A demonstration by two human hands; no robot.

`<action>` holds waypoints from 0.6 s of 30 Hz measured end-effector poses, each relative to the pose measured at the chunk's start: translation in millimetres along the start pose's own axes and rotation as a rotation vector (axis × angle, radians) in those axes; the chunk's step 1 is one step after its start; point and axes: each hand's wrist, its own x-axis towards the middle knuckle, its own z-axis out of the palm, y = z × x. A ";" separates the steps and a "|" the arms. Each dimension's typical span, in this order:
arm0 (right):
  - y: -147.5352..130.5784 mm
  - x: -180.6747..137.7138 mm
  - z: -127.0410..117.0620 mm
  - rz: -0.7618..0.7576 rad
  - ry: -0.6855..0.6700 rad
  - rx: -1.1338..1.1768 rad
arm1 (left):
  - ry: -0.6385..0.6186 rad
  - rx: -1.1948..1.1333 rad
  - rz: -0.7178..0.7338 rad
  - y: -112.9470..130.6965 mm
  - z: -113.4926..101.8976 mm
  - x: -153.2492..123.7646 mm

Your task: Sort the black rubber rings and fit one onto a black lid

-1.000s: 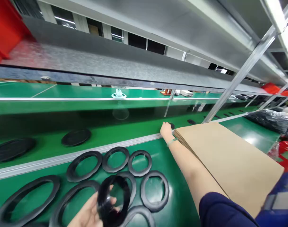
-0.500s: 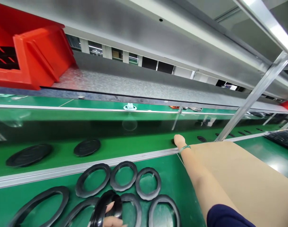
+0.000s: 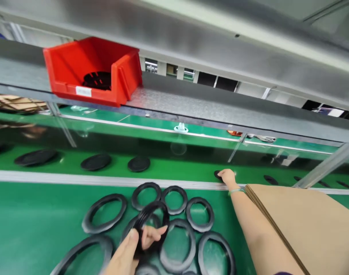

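My left hand (image 3: 128, 248) is closed around a glossy black ring (image 3: 165, 219), tilted up above the green table; it looks thick or layered, and I cannot tell if it is more than one. My fingers pass through its opening. Below and around it lie several matte black rings (image 3: 201, 214) flat on the tabletop. My right arm stretches out to the green conveyor belt, where my right hand (image 3: 228, 176), wearing a green bangle at the wrist, pinches the near side of a flat black disc (image 3: 218, 174). Its fingertips are partly hidden.
More black discs (image 3: 138, 164) lie spaced along the green belt (image 3: 168, 172). Stacked brown cardboard (image 3: 303, 217) sits beside my right arm. A metal shelf (image 3: 191, 103) spans overhead, carrying a red bin (image 3: 125, 76) with black parts. A slanted metal post (image 3: 331, 164) rises at the right.
My view has swung left, bringing the whole red bin into sight. My left hand has lifted the black ring higher and farther into view. The right hand stays at the belt by a disc.
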 end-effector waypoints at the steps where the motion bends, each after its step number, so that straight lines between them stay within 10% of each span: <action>1: -2.3 -2.8 -1.9 -0.016 0.021 0.025 | 0.022 -0.025 -0.001 -1.5 0.1 -2.1; 6: -32.0 -39.5 -7.7 -0.174 0.156 0.238 | -0.016 -0.084 -0.045 -9.4 -0.1 -9.5; 18: -116.7 -256.6 -30.8 -0.907 -0.005 0.747 | -0.172 0.432 -0.230 -16.9 5.7 -9.0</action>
